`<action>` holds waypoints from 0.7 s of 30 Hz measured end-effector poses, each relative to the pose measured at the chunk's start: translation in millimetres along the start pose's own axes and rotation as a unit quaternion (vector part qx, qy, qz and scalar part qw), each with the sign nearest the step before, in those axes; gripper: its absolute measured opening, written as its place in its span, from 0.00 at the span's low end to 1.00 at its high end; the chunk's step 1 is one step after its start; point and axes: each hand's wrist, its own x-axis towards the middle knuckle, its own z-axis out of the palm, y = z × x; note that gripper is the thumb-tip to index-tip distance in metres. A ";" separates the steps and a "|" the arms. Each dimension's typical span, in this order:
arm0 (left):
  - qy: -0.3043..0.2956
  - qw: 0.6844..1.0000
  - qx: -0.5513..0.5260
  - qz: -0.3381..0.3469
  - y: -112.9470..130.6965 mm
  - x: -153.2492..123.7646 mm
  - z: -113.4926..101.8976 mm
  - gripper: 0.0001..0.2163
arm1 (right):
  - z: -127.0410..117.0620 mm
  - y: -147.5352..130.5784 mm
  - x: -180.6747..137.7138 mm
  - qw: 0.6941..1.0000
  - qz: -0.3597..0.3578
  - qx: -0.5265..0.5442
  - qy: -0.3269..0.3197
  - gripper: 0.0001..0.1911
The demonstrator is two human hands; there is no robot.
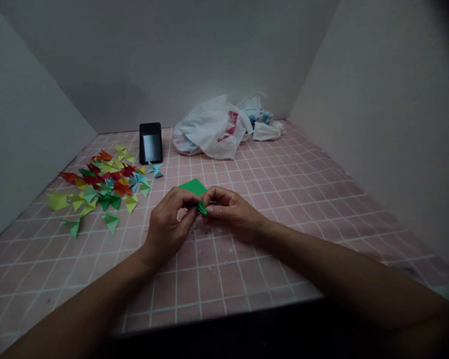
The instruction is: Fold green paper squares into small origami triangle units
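Note:
Between my two hands is a small folded piece of green origami paper (201, 207), its pointed end toward me. My left hand (169, 219) pinches it from the left with thumb and forefinger. From the right, the thumb and fingertips of my right hand (232, 209) close on its other side. Just behind the fingers lies a flat green paper sheet (193, 186), partly covered by my hands. Left of my hands, a group of folded paper pieces (109, 200) in green, yellow, red, orange and light blue is spread on the table.
A black phone-like device (150, 143) leans at the back, behind the folded pieces. White plastic bags (213, 127) lie crumpled by the back wall (194, 50). The table (284, 189) has a pink cloth with white grid lines; its front edge is close to my forearms.

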 end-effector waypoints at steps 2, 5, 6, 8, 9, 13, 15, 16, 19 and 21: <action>-0.002 1.000 0.003 -0.001 -1.6 0.1 0.2 0.09 | 0.6 -0.2 -0.2 1.000 0.004 -0.001 0.005 0.13; -0.007 1.000 0.000 -0.003 -4.4 0.4 0.9 0.08 | 1.4 -0.1 0.1 1.000 -0.005 -0.006 0.020 0.13; -0.011 1.000 -0.008 -0.007 -5.1 0.5 1.0 0.07 | 1.6 -0.1 0.2 1.000 -0.010 -0.009 0.023 0.13; -0.016 0.999 -0.036 -0.024 -5.8 0.7 0.9 0.06 | 2.0 -0.2 0.3 0.999 -0.020 -0.014 0.027 0.13; -0.019 0.998 -0.055 -0.037 -5.7 0.8 0.7 0.06 | 2.2 -0.2 0.2 0.999 -0.023 -0.016 0.027 0.13; -0.019 0.984 -0.140 -0.112 -4.9 0.7 0.1 0.04 | 2.9 -0.3 0.2 0.999 -0.039 -0.027 0.021 0.12; -0.013 0.973 -0.174 -0.149 -4.9 0.3 0.3 0.03 | 3.2 -1.1 0.6 0.996 -0.064 -0.051 0.020 0.11; -0.010 0.968 -0.187 -0.165 -5.0 0.1 0.5 0.03 | 3.4 -2.0 0.8 0.993 -0.086 -0.072 0.021 0.10; -0.001 0.955 -0.220 -0.198 -4.8 -0.7 1.5 0.02 | 4.9 -6.2 0.0 0.966 -0.169 -0.189 0.046 0.09; -0.002 0.950 -0.228 -0.211 -4.4 -1.5 2.4 0.03 | 6.3 -9.2 -1.7 0.927 -0.210 -0.303 0.065 0.09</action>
